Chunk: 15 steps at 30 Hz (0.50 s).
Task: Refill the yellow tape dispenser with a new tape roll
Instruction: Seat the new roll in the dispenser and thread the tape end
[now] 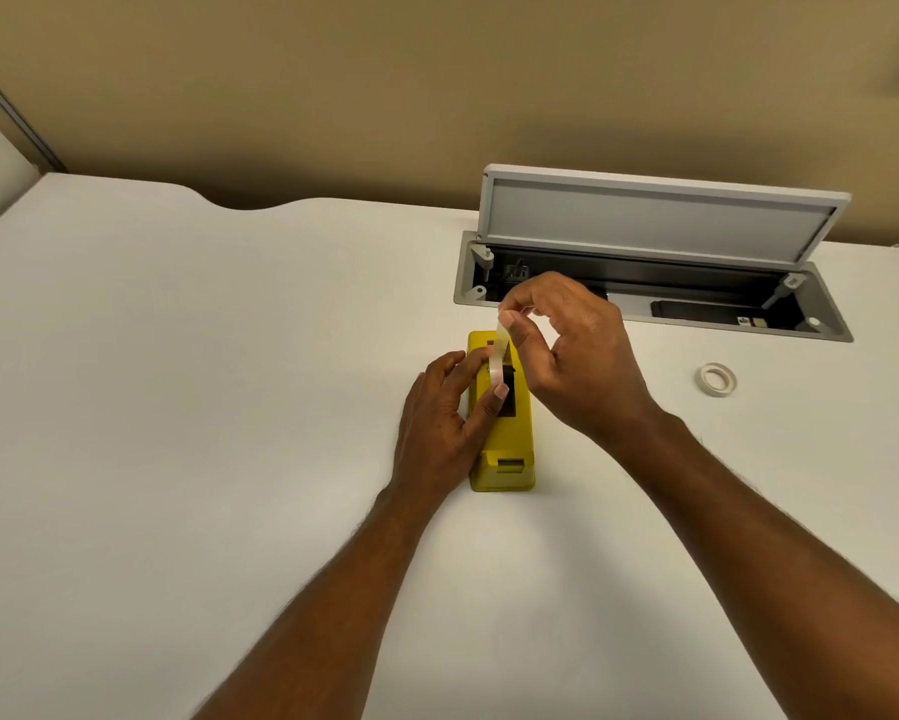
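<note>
Threading step: yellow dispenser (502,439) sits mid-worktop (177,407), steadied by left hand (439,423), fingers spread on its top. Tape strip (499,356) is pinched by right hand (572,350) above it. Spare roll (717,379) lies well right. Next: strip drawn to cutter, likely.

The blocky yellow plastic tape dispenser (504,439) sits flat mid-desk, a clear strip of tape (499,356) pulled up from its dark slot. A small whitish tape ring (718,379) lies flat well off right.
</note>
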Each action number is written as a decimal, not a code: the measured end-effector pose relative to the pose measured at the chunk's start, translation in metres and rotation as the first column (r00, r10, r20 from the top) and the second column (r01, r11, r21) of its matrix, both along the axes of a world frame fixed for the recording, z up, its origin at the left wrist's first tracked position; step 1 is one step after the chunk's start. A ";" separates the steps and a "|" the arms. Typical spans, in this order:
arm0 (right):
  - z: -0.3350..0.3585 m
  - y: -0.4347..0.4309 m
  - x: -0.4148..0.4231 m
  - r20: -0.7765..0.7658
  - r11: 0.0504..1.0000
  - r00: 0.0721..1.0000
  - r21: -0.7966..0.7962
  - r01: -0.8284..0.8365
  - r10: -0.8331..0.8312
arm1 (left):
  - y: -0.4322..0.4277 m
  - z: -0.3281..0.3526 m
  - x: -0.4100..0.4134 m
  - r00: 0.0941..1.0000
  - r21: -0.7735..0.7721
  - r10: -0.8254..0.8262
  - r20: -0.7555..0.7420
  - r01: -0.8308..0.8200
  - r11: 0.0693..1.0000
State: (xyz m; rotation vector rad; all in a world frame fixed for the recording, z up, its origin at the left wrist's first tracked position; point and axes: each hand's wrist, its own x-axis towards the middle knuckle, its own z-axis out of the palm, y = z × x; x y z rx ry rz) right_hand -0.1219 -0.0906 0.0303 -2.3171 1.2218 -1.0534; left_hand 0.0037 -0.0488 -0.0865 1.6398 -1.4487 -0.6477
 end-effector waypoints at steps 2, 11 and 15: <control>0.000 0.003 -0.003 -0.011 0.999 0.999 -0.008 -0.033 0.033 | 0.000 0.000 0.000 1.000 -0.006 -0.007 0.009 0.007 1.000; -0.014 0.045 -0.026 -0.098 0.985 0.989 -0.115 -0.126 0.115 | 0.004 0.001 0.002 0.998 -0.010 -0.025 -0.054 0.025 1.000; -0.036 0.066 -0.031 -0.116 0.981 0.988 -0.154 -0.119 0.102 | 0.004 0.003 0.001 0.999 -0.004 -0.022 -0.040 0.022 1.000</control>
